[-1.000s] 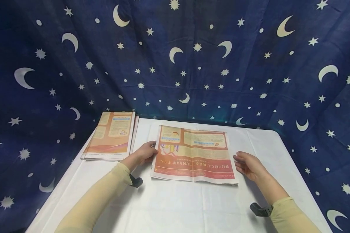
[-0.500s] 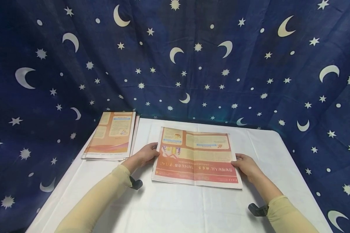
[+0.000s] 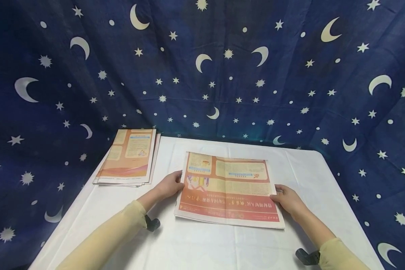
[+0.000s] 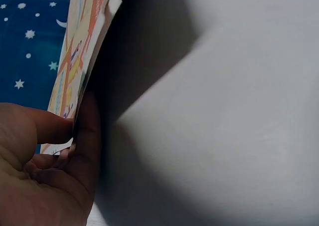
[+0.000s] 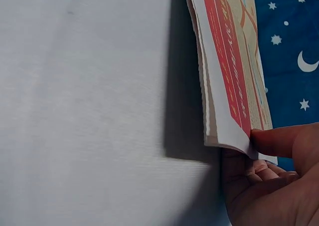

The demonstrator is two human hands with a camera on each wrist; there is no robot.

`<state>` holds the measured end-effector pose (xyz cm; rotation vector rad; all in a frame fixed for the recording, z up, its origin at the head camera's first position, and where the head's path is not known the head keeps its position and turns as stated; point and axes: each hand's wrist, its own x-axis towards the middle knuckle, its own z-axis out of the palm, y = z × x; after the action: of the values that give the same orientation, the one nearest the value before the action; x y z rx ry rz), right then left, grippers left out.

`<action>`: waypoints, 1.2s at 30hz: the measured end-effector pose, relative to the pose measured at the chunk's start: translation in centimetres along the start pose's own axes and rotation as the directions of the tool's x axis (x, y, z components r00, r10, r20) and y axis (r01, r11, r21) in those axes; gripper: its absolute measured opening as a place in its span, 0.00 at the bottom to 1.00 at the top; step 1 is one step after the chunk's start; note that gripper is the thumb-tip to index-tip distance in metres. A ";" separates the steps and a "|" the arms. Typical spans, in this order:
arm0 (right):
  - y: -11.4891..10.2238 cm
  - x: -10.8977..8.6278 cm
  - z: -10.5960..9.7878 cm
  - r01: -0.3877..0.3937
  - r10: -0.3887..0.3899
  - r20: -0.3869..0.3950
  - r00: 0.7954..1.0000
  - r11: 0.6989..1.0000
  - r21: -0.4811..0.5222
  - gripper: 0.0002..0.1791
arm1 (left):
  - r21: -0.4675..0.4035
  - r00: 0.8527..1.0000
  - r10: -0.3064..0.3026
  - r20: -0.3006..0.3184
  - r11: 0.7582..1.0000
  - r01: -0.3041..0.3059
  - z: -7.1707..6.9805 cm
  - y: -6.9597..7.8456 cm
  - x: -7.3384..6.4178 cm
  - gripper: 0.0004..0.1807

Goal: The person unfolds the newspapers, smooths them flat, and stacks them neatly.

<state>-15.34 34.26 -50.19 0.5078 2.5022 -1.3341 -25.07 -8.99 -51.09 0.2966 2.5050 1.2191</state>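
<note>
A folded newspaper [image 3: 227,189], printed in red and orange, is held over the white table between both hands. My left hand [image 3: 170,184] pinches its left edge; in the left wrist view the thumb lies on top of the newspaper [image 4: 75,71] and the fingers pass beneath. On the opposite side my right hand [image 3: 290,198] pinches the right edge the same way. The right wrist view shows several layers along the edge of the newspaper [image 5: 224,86], with a shadow cast on the cloth below it.
A stack of folded newspapers [image 3: 128,157] lies at the back left of the table. White cloth [image 3: 209,247] covers the tabletop. Behind it hangs a dark blue curtain [image 3: 236,123] with moons and stars.
My right hand, earlier just off the right edge, has taken hold of it. Both hands have brought the newspaper a little nearer the body.
</note>
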 end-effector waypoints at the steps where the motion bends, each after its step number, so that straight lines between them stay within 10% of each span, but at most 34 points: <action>1: 0.1 -0.2 0.0 0.002 -0.002 0.003 1.000 1.000 -0.002 0.41 | 0.007 1.000 0.005 -0.002 1.000 -0.005 0.1 0.0 -0.2 0.35; 26: 0.6 -1.5 0.6 0.085 -0.085 -0.014 0.996 0.996 -0.012 0.39 | 0.091 0.999 0.053 -0.004 0.994 -0.053 -0.1 0.5 -1.7 0.36; 36: 0.5 -1.3 0.6 0.055 -0.055 -0.005 0.998 0.998 -0.031 0.35 | 0.317 0.964 0.264 0.023 0.913 -0.257 -0.9 -1.1 -1.9 0.42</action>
<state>-13.89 33.80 -50.40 0.4398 2.5552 -1.3127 -23.73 -10.90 -51.09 0.7232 2.7433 0.8996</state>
